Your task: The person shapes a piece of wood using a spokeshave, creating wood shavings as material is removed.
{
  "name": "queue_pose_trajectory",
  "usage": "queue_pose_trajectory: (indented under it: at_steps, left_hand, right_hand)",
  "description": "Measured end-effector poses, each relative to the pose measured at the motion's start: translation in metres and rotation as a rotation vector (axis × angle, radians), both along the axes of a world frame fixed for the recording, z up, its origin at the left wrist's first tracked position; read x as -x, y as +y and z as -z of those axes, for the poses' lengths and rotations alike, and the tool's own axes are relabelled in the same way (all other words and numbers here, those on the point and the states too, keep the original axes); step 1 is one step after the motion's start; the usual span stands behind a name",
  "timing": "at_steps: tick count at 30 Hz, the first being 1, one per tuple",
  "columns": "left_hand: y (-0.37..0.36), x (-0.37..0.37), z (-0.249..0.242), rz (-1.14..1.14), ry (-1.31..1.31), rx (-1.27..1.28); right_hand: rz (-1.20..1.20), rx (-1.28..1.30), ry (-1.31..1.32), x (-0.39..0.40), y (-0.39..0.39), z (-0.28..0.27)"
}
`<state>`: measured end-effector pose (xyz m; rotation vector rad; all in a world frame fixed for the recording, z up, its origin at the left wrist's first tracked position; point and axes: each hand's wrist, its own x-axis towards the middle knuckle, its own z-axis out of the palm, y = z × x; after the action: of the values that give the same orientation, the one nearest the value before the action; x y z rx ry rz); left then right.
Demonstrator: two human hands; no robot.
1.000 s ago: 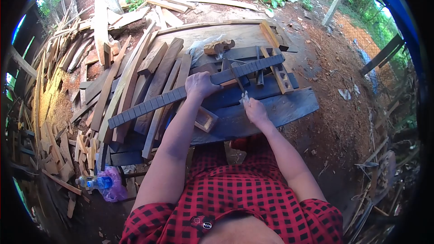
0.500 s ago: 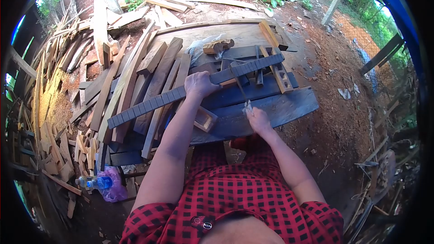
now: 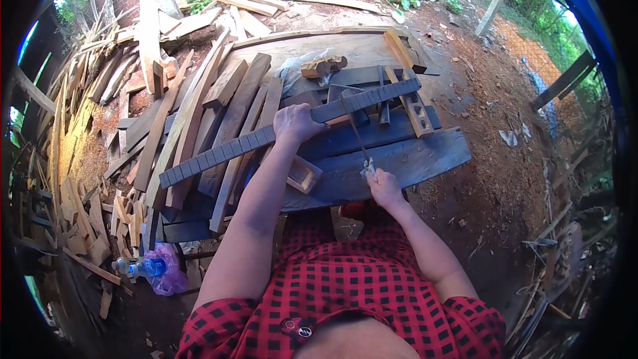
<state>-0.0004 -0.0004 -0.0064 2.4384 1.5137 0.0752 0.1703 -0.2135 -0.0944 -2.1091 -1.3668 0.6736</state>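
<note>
Head view: outdoor bench (image 3: 425, 159).
Left hand (image 3: 296, 123): clamped around slotted neck (image 3: 266, 136).
Right hand (image 3: 382, 183): closed on saw (image 3: 355, 134), mid-neck.
Progress: many slots cut; count left unclear.

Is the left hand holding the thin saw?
No, the left hand grips the long slotted strip, while the right hand holds the saw.

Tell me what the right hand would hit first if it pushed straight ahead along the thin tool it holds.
Probably the long slotted strip, where the thin tool held by the right hand crosses it; depth is unclear.
</note>
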Motion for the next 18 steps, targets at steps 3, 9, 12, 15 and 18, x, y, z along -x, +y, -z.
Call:
queue_pose_trajectory:
  at_steps: [3,9,12,15,18]
  left_hand:
    - [-0.001,-0.001,-0.001,0.000,0.011,-0.020]
    - [-0.004,0.000,0.000,-0.007,-0.007,-0.019]
    - [-0.003,0.000,-0.001,-0.010,-0.010,-0.030]
    - [-0.002,-0.001,0.000,-0.003,-0.008,-0.016]
    - [-0.002,0.000,-0.004,-0.006,0.011,-0.010]
  right_hand:
    - [0.001,-0.018,0.009,-0.007,0.006,-0.005]
    - [0.030,-0.047,0.006,-0.006,0.047,-0.004]
    - [0.013,-0.050,-0.051,0.000,0.036,-0.004]
    - [-0.005,-0.011,-0.058,0.003,0.007,0.000]
    - [-0.018,-0.015,-0.064,-0.001,0.000,0.003]
